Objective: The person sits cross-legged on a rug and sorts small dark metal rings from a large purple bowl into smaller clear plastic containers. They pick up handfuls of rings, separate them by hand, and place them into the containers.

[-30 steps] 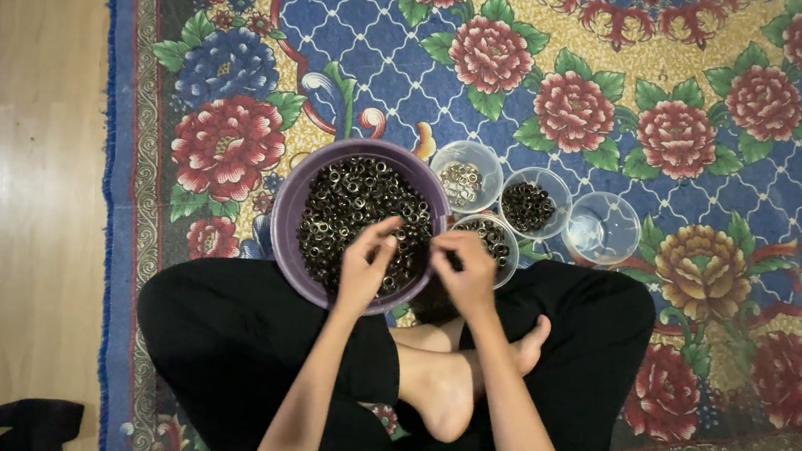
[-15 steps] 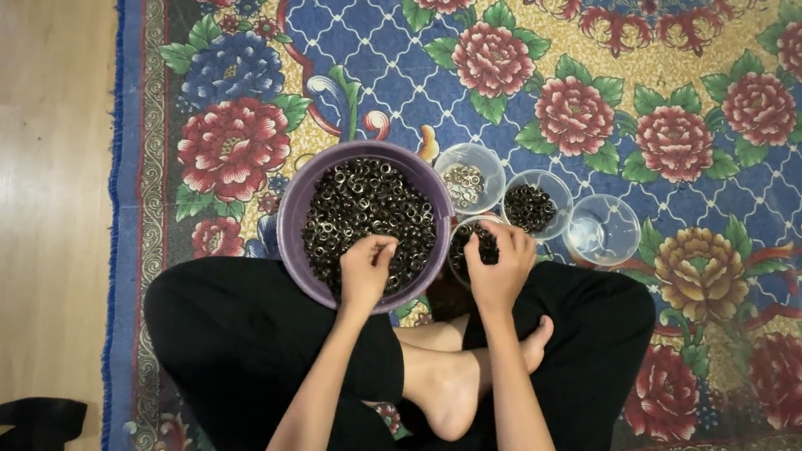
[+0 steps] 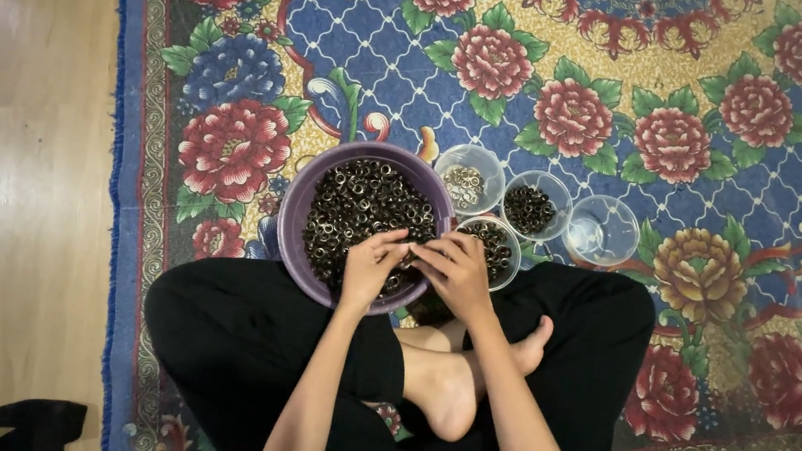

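Both hands meet at frame centre, over the near edge of the purple bowl [image 3: 297,209]. Left hand [image 3: 371,264] has fingers curled down into the small dark metal rings [image 3: 358,206] piled in the bowl; whether it's pinching any can't be told, too small. Right hand [image 3: 457,267] sits just beside it, fingertips touching or nearly touching the left's, fingers bent; grip also can't be told.

Bowl is centre-left of frame, resting against the person's crossed legs in black trousers [image 3: 238,328], w/ a bare foot [image 3: 446,402] below the hands.

Right of the bowl, four small clear plastic cups: nearest cup [image 3: 499,247], touching the right hand's far side, holds dark rings; upper cup [image 3: 468,176] holds lighter bits; next cup [image 3: 534,205] holds dark pieces; rightmost cup [image 3: 602,230] looks clear inside.

All on a blue floral rug [image 3: 640,71] w/ red roses. Wood floor [image 3: 11,161] along frame left; dark cloth object [image 3: 27,420] at lower left.
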